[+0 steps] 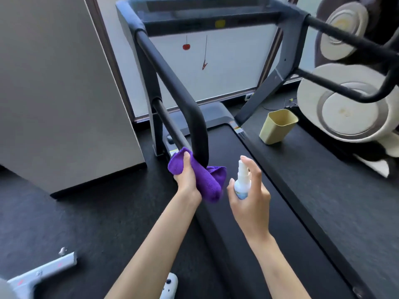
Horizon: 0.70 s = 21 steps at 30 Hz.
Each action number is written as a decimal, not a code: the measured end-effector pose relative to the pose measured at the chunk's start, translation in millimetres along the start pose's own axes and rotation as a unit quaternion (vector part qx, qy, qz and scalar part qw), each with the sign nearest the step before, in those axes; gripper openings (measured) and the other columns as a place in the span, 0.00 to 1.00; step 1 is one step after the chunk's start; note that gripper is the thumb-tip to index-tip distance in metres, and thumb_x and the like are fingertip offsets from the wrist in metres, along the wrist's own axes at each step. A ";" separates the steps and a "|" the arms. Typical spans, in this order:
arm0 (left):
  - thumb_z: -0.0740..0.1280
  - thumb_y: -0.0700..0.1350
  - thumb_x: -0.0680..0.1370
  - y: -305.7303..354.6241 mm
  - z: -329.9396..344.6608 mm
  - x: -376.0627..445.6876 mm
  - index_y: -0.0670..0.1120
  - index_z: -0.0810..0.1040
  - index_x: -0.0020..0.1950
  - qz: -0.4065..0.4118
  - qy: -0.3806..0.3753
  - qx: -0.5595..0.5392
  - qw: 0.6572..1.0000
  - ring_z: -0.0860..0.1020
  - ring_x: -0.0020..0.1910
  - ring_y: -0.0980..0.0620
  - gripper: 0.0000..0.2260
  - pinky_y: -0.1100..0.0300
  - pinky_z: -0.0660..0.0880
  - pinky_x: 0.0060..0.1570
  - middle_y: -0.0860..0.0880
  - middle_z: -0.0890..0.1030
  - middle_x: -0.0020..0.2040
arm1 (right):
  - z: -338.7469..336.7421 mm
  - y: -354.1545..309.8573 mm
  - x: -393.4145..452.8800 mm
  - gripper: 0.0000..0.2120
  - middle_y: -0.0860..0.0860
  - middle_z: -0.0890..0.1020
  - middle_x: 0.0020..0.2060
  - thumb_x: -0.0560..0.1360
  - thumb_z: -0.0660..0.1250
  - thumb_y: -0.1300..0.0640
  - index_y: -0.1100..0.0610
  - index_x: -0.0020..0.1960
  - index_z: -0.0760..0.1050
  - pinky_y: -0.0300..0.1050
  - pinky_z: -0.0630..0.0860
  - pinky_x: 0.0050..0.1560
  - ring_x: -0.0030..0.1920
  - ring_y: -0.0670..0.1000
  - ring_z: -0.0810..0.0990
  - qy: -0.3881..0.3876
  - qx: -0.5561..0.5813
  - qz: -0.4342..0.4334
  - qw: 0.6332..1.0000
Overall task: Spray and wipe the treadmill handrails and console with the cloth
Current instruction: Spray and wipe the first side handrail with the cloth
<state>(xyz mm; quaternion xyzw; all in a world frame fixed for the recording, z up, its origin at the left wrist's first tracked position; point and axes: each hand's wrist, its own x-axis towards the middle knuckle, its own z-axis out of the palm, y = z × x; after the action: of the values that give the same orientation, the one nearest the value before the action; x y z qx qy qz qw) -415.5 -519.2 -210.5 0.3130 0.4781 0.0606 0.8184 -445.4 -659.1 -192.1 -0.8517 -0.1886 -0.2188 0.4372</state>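
At lower end of left handrail (172, 83), purple cloth (205, 180) being clamped by left hand (185, 175), pressed against curved tip. Spray bottle (241, 182) being held upright in right hand (252, 195), fingers curled around. Rail axis running up-away toward console (216, 9); left hand nearer.

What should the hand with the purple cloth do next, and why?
Probably slide the purple cloth up along the left handrail. The left hand grips it at the rail's lower end, so most of the rail above seems not yet wiped. The right hand holds the spray bottle close by, ready to spray.
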 end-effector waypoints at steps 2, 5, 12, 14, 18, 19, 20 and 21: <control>0.70 0.64 0.70 -2.3 9.6 -19.1 0.49 0.68 0.62 0.039 0.047 -0.022 0.998 0.80 0.52 0.42 0.29 0.41 0.74 0.58 0.46 0.80 0.53 | -18.7 8.6 2.0 0.30 0.45 0.77 0.58 0.71 0.70 0.67 0.49 0.67 0.64 0.42 0.78 0.49 0.51 0.50 0.80 -0.005 0.025 -0.012 1.000; 0.68 0.67 0.69 -2.6 40.9 -52.8 0.48 0.62 0.69 0.063 0.139 -0.029 0.988 0.75 0.59 0.39 0.37 0.42 0.71 0.61 0.43 0.72 0.64 | -52.4 25.5 1.5 0.30 0.43 0.76 0.55 0.71 0.70 0.67 0.48 0.66 0.64 0.40 0.77 0.46 0.45 0.49 0.79 -0.015 0.049 -0.016 0.999; 0.60 0.66 0.75 2.2 84.8 -60.9 0.45 0.60 0.73 0.219 0.328 0.029 0.919 0.63 0.67 0.39 0.35 0.48 0.63 0.63 0.41 0.66 0.67 | -99.7 64.4 -0.3 0.31 0.45 0.77 0.53 0.70 0.71 0.69 0.48 0.66 0.64 0.37 0.76 0.44 0.41 0.50 0.79 -0.045 0.059 -0.033 0.997; 0.59 0.66 0.76 0.1 77.9 -54.3 0.44 0.61 0.73 0.245 0.323 0.034 0.913 0.62 0.68 0.40 0.34 0.45 0.62 0.64 0.40 0.66 0.67 | -98.1 70.4 1.4 0.32 0.45 0.78 0.52 0.69 0.71 0.70 0.47 0.65 0.64 0.36 0.76 0.42 0.40 0.51 0.79 -0.049 0.066 -0.029 0.996; 0.65 0.64 0.74 -13.5 64.9 -47.5 0.45 0.57 0.74 0.344 0.268 0.041 0.899 0.60 0.69 0.43 0.37 0.46 0.62 0.65 0.41 0.64 0.69 | -81.2 72.5 6.6 0.32 0.44 0.77 0.53 0.69 0.72 0.70 0.49 0.65 0.65 0.31 0.73 0.45 0.43 0.49 0.79 -0.053 0.077 -0.029 0.995; 0.66 0.64 0.72 -19.9 58.4 -45.3 0.46 0.55 0.74 0.388 0.241 0.048 0.888 0.61 0.67 0.45 0.39 0.51 0.62 0.64 0.42 0.63 0.70 | -76.2 72.1 7.7 0.32 0.44 0.77 0.53 0.69 0.72 0.70 0.49 0.65 0.65 0.31 0.73 0.45 0.42 0.49 0.79 -0.057 0.078 -0.028 0.995; 0.66 0.65 0.70 -26.5 51.7 -43.2 0.46 0.55 0.74 0.437 0.218 0.060 0.871 0.62 0.65 0.48 0.41 0.55 0.62 0.63 0.44 0.63 0.71 | -71.4 71.5 8.7 0.32 0.44 0.77 0.52 0.69 0.72 0.70 0.49 0.65 0.65 0.32 0.73 0.44 0.41 0.50 0.79 -0.061 0.080 -0.029 0.995; 0.65 0.65 0.68 -32.1 46.0 -41.4 0.46 0.55 0.75 0.480 0.204 0.078 0.849 0.62 0.63 0.51 0.42 0.60 0.61 0.64 0.48 0.65 0.70 | -66.8 71.1 10.0 0.31 0.45 0.77 0.52 0.69 0.72 0.70 0.50 0.65 0.65 0.32 0.74 0.43 0.41 0.50 0.79 -0.066 0.082 -0.032 0.994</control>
<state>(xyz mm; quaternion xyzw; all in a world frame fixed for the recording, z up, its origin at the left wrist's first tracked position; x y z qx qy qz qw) -406.3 -582.2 -182.0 0.5467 0.4276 0.4713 0.5441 -414.6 -751.9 -198.9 -0.8191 -0.2614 -0.1604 0.4847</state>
